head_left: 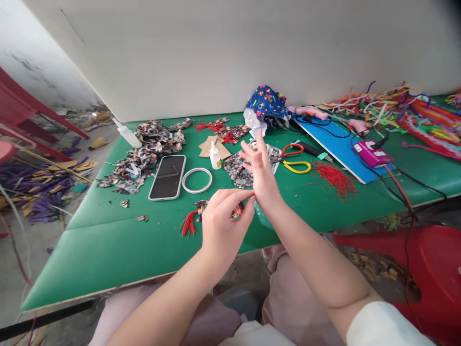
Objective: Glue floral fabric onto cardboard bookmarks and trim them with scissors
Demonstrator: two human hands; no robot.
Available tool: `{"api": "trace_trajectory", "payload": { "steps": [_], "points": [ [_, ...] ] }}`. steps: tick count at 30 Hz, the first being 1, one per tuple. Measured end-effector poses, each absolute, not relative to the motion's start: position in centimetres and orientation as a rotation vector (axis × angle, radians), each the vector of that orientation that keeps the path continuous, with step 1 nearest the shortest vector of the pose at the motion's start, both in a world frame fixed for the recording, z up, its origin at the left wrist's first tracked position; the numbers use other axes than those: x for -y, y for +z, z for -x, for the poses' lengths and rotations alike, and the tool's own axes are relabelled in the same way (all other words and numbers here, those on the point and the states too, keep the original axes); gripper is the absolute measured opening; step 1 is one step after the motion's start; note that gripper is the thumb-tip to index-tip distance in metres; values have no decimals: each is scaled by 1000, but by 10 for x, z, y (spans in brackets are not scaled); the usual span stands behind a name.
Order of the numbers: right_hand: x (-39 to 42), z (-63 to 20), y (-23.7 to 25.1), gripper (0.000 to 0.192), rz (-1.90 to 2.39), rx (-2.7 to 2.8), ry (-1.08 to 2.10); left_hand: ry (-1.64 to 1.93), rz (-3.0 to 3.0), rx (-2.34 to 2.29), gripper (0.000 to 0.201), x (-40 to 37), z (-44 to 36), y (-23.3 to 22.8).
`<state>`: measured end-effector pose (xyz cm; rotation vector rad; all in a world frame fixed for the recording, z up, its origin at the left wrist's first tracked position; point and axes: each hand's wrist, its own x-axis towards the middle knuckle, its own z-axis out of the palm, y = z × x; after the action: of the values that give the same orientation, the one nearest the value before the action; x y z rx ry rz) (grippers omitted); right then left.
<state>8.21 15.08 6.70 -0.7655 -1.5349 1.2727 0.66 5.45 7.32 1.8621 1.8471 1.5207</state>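
Note:
My left hand [225, 216] is closed in a pinch, its thumb and fingertips touching the heel of my right hand; anything between them is too small to make out. My right hand [262, 180] is raised with its fingers spread apart and holds nothing. Below my left hand, partly hidden by it, lies a dark floral fabric piece [237, 210] with a red tassel [188, 224]. Just beyond the hands are a small white glue bottle [215, 156], brown card pieces [206, 146], patterned fabric [236, 168] and scissors [296, 158] with red and yellow handles.
A phone [167, 178] and a white ring [197, 180] lie left on the green table [118, 250], near fabric scraps [158, 137] and a white squeeze bottle [128, 136]. At right are red threads [334, 180], a blue board [333, 146], a purple corded box [373, 154] and a red stool [432, 269].

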Motion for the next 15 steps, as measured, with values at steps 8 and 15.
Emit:
{"api": "trace_trajectory", "payload": {
  "steps": [8, 15],
  "points": [
    [-148, -79, 65, 75, 801, 1628, 1140, 1490, -1905, -1894, 12, -57, -4, 73],
    [-151, -75, 60, 71, 765, 1444, 1484, 1427, -1773, -1846, 9, -58, -2, 78]
  ]
}}
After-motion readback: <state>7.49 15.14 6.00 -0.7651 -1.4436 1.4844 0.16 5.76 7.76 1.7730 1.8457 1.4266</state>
